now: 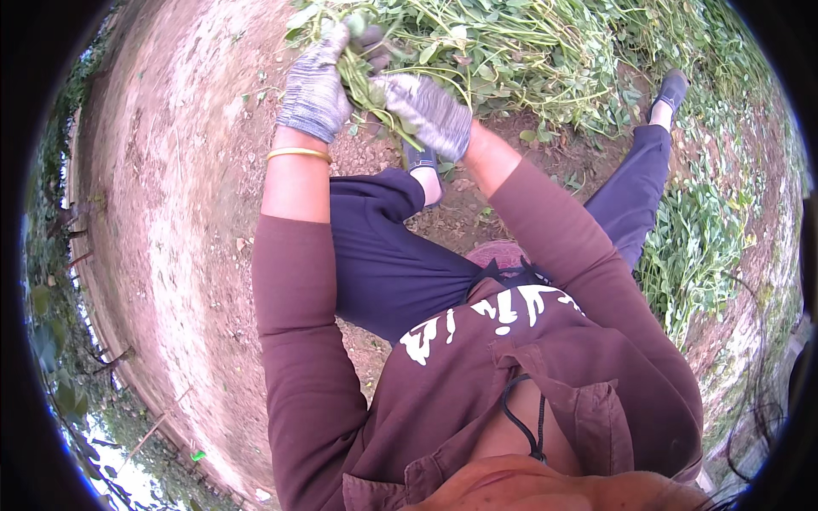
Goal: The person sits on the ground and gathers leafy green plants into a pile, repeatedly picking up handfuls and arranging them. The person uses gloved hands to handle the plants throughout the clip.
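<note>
My left hand (316,89), in a grey knitted glove, grips a small bunch of green leafy plant stems (361,86) at the top of the view. The glove's dark-coated fingers curl round the far side of the bunch. My right hand (427,114), gloved alike, closes on the lower part of the same stems, whose ends stick out below it. Its fingertips are partly hidden by leaves. Just beyond both hands lies a large heap of cut green plants (511,51), leaves and long stems tangled together.
I sit with legs apart on a low pink seat (498,253). My shoes (671,89) rest on bare soil beside the heap. More green plants (693,249) lie to my right. Dry earth (192,191) stretches left towards a low edge with shrubs (54,358).
</note>
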Action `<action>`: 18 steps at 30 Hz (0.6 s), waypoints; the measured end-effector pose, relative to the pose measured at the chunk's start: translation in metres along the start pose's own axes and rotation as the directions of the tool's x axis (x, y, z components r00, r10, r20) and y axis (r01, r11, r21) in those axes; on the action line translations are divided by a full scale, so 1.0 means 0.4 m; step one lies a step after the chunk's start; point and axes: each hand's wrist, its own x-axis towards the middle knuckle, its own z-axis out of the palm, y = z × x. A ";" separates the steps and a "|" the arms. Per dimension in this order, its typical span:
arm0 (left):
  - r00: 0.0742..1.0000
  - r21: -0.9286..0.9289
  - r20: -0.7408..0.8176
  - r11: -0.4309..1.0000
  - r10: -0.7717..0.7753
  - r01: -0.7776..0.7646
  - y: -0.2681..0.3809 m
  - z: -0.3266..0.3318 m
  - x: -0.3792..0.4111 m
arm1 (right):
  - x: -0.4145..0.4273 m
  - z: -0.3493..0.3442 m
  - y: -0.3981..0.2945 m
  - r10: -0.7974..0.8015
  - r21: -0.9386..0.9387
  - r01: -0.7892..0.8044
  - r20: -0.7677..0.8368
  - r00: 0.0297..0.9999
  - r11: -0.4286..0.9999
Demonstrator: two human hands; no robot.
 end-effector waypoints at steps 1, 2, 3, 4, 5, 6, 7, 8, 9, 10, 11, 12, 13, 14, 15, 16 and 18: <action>0.998 0.010 -0.053 0.999 -0.036 0.037 0.017 0.001 -0.003 | -0.017 0.017 -0.011 0.119 0.141 -0.122 0.025 0.993 0.983; 0.994 -0.001 -0.104 1.000 -0.020 0.020 0.016 -0.005 0.004 | -0.046 0.040 0.001 0.041 0.190 -0.032 -0.041 0.998 0.981; 0.988 -0.007 -0.152 1.000 -0.004 0.003 0.017 0.000 0.011 | -0.023 0.075 0.084 -0.114 -0.089 0.099 -0.183 0.976 0.991; 0.978 -0.088 -0.199 0.995 -0.067 0.050 0.025 0.030 -0.004 | -0.026 0.072 0.098 0.005 -0.203 -0.025 -0.096 0.995 0.979; 0.997 -0.157 -0.060 0.987 -0.052 0.042 0.022 0.011 0.005 | -0.033 0.068 0.112 0.135 -0.323 -0.135 -0.023 0.991 0.937; 0.997 -0.223 0.075 0.974 -0.021 0.038 0.029 -0.023 0.011 | -0.044 0.073 0.120 0.165 -0.235 -0.168 -0.035 0.986 0.957; 0.977 -0.288 0.211 0.957 0.018 0.045 0.041 -0.036 0.011 | -0.057 0.077 0.130 0.196 -0.146 -0.201 -0.048 0.979 0.969; 0.992 -0.318 0.116 0.948 0.045 -0.006 0.057 -0.048 0.015 | -0.073 0.080 0.140 0.228 -0.055 -0.231 -0.059 0.972 0.971; 0.986 -0.414 0.136 0.910 0.094 -0.030 0.082 -0.068 0.006 | -0.094 0.087 0.153 0.177 -0.013 -0.181 -0.148 0.973 0.983; 0.983 -0.395 0.097 0.912 0.158 -0.108 0.105 -0.095 0.004 | -0.119 0.087 0.171 0.130 0.021 -0.129 -0.246 0.961 0.991; 0.973 -0.373 0.059 0.909 0.222 -0.185 0.124 -0.120 0.002 | -0.142 0.084 0.191 0.086 0.048 -0.074 -0.341 0.936 0.996; 0.966 -0.343 -0.038 0.905 0.255 -0.253 0.136 -0.130 0.002 | -0.163 0.066 0.232 0.092 0.028 -0.090 -0.489 0.867 0.996; 0.948 -0.308 -0.131 0.897 0.289 -0.317 0.148 -0.132 0.002 | -0.182 0.034 0.279 0.089 0.008 -0.108 -0.626 0.775 0.994; 0.917 -0.260 -0.230 0.887 0.327 -0.382 0.159 -0.131 -0.006 | -0.203 -0.005 0.321 0.104 -0.016 -0.164 -0.711 0.695 0.986; 0.911 -0.224 -0.250 0.896 0.329 -0.385 0.156 -0.129 -0.006 | -0.225 -0.042 0.351 0.112 -0.033 -0.225 -0.791 0.602 0.974; 0.901 -0.182 -0.275 0.902 0.335 -0.391 0.155 -0.130 -0.013 | -0.232 -0.060 0.343 0.174 0.052 -0.242 -0.839 0.515 0.969; 0.891 -0.146 -0.324 0.914 0.317 -0.378 0.147 -0.102 -0.024 | -0.244 -0.105 0.352 0.207 0.060 -0.363 -0.901 0.380 0.930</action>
